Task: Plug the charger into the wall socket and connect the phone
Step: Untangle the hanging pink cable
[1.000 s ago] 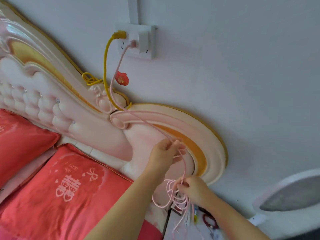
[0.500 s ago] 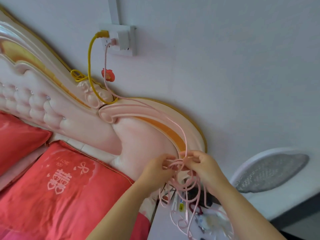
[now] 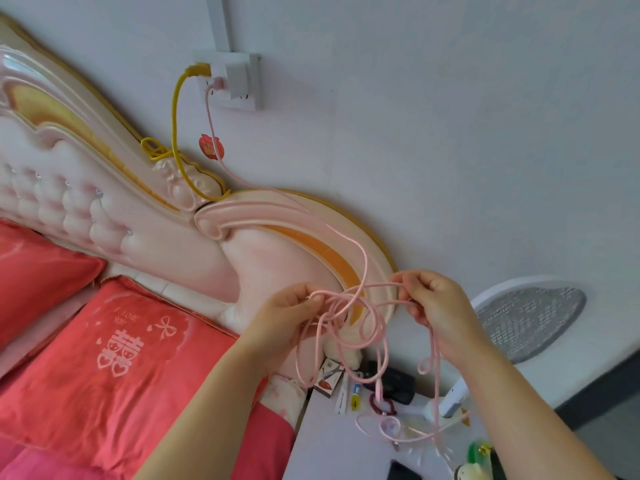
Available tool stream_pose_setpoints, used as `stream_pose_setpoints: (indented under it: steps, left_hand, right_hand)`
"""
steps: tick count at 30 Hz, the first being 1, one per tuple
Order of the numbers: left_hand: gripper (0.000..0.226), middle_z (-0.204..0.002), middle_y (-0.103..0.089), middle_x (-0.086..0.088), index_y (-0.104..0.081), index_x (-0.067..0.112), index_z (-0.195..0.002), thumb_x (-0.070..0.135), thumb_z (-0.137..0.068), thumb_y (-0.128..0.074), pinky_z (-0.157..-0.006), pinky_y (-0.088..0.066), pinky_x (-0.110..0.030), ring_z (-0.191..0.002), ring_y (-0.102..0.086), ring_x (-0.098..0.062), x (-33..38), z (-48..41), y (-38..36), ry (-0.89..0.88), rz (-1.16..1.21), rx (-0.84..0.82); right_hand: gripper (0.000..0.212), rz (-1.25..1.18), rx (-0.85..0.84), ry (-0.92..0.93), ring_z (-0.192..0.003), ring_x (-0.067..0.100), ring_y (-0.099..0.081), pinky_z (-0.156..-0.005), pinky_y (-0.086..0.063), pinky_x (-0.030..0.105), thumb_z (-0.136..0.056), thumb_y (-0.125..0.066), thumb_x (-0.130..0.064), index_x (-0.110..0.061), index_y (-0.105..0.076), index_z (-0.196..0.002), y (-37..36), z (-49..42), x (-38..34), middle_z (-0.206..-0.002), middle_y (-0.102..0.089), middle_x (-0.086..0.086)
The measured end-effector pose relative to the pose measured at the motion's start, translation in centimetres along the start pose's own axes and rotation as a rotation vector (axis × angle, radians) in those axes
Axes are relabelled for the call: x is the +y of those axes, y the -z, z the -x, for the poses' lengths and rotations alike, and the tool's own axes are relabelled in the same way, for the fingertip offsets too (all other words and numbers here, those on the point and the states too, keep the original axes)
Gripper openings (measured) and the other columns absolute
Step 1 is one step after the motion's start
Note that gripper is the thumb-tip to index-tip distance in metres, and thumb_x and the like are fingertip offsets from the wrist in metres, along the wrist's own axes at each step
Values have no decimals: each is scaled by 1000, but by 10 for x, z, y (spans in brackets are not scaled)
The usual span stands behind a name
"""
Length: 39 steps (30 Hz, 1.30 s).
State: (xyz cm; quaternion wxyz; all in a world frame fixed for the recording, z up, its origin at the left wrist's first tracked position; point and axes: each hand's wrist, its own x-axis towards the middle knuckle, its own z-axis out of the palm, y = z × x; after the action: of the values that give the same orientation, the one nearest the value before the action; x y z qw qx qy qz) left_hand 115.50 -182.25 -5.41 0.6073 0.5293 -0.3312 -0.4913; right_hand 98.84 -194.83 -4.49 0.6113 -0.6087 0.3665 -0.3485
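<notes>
A white charger (image 3: 234, 77) sits plugged in the wall socket (image 3: 242, 83) high on the wall. A long pink cable (image 3: 362, 252) runs from it down over the headboard to my hands, where it hangs in tangled loops. My left hand (image 3: 289, 315) pinches one strand of the tangle. My right hand (image 3: 436, 306) grips another strand, a short way to the right. More loops trail onto the white bedside table (image 3: 332, 441). A dark phone corner (image 3: 403, 472) lies at the table's front edge.
A yellow cable (image 3: 176, 133) also hangs from the socket onto the pink headboard (image 3: 138, 216). Red pillows (image 3: 114, 368) lie at the left. Small boxes (image 3: 329, 375), a dark object (image 3: 398, 384) and a white fan (image 3: 526, 317) crowd the table.
My hands have drawn apart sideways, spreading the pink tangle between them. The view has shifted right and down, showing more of the table.
</notes>
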Motion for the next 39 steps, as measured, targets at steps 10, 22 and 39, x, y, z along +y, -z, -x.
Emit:
stream_pose_setpoints:
  steps: [10,22,39]
  left_hand:
    - [30,-62,-71,-6,-57,9,-78,15,-98,-35,-34,-36,-15,-46,-56,-10,15,10,-7,-11,158,313]
    - [57,-66,-71,-6,-64,5,-81,58,-81,-41,-34,-43,-13,-43,-59,-9,20,6,-19,92,377,271]
    - [36,-100,-70,-7,-58,10,-115,16,-80,-57,-75,-50,-28,-84,-62,-17,13,-4,-16,-55,339,198]
  right_hand:
    - [23,84,213,-59,-48,16,-51,-41,-46,14,-95,-45,-9,-8,-63,-81,30,3,16,-62,-52,5]
    - [16,630,71,57,-76,18,-53,-62,-40,25,-92,-50,-23,-16,-59,-81,8,12,33,-75,-58,-5]
    - [25,-101,-297,-193,-70,20,-70,-59,-55,26,-85,-52,2,-6,-61,-107,-11,2,-8,-80,-73,11]
